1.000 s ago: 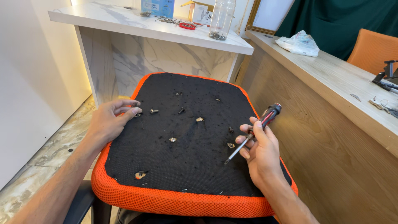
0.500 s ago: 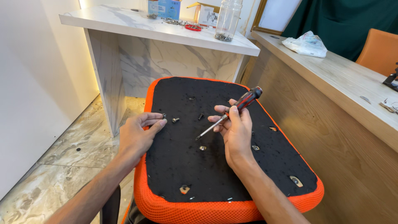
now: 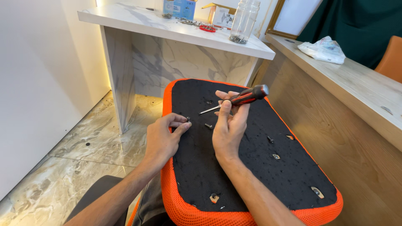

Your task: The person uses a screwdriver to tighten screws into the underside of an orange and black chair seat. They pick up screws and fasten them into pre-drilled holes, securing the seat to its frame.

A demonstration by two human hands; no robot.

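Screwdriver [image 3: 238, 99], light, stiff, grippy red-black handle, sits in the right hand [image 3: 228, 129] closed round that handle above the upturned chair seat [image 3: 234, 167], while at 9 o'clock the left hand [image 3: 161, 140] pinches a small slippery screw [image 3: 188, 119].

Orange seat [image 3: 176, 209] bottom edge cropped

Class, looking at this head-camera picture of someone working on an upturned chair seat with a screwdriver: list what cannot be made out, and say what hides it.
- Screw at the left hand: too small, half covered by fingertips.
- Screwdriver tip type: too small; the right hand wraps the handle.
- Chair seat near edge: cut off by the frame's bottom and the forearms.
- Jar contents: too small, top cropped.
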